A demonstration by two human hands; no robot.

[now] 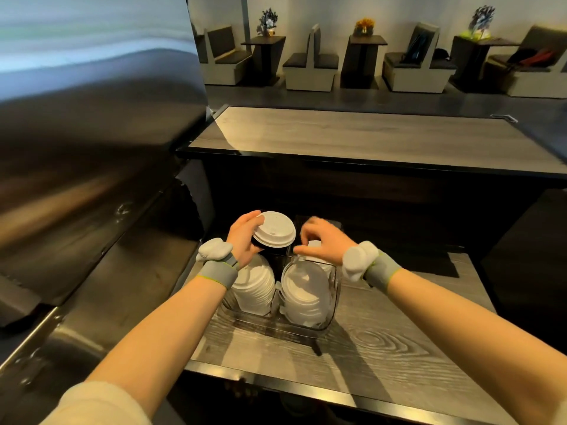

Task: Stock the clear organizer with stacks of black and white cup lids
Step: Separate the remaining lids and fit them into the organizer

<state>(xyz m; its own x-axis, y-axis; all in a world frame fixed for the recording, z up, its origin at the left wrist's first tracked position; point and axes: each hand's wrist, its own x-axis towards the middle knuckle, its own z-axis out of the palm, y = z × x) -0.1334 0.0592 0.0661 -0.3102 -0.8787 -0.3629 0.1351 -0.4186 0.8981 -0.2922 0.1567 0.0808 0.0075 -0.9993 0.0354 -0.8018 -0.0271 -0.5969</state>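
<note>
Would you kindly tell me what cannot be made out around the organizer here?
Head view:
- Rear compartments of the organizer: hidden by the left hand and right hand.
- The right hand is blurred, so whether it holds anything is unclear.
- The dark shape under the white lid that the left hand grips: shadowed, unidentifiable.

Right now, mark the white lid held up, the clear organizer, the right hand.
white lid [274, 230]: head view, domed top.
clear organizer [333, 296]: head view, right wall.
right hand [322, 240]: head view, back of hand.
</note>
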